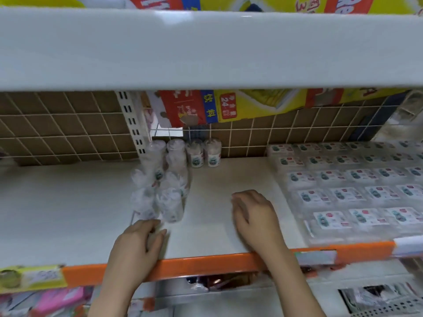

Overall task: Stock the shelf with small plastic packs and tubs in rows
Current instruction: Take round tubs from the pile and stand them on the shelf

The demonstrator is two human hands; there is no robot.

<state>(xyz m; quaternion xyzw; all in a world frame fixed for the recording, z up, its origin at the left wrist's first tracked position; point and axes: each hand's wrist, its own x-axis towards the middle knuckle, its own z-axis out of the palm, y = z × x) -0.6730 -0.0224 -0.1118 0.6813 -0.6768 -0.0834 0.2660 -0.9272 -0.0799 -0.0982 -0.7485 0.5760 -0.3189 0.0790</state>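
A: We are looking down at a white shelf [68, 213] with an orange front edge [206, 261] crossing the lower part of the frame. Our left hand [137, 245] is reaching over that edge at lower centre, its fingers [158, 236] loosely curled and lying on the shelf just below the nearest clear tub; the blur is keeping us from telling whether they are touching it.

B: And our right hand [254, 216] is sitting right of centre on bare shelf, fingers bent and close together, clamped on nothing we can see.

A: The clear tubs [160, 186] are standing upright in 2 columns running from centre frame toward the wire grid back [68, 129]. At the far end, 2 more tubs [203, 153] with green labels are standing side by side against the grid.

B: On the right side of the frame we are seeing the flat plastic packs [357, 191] lying in tidy rows, labels up, covering the shelf from the back almost to the front edge. They are well apart from our right hand.

A: Above everything, a grey upper shelf [206, 51] is filling the top of the frame, with yellow and red cartons [229, 106] showing behind the grid.
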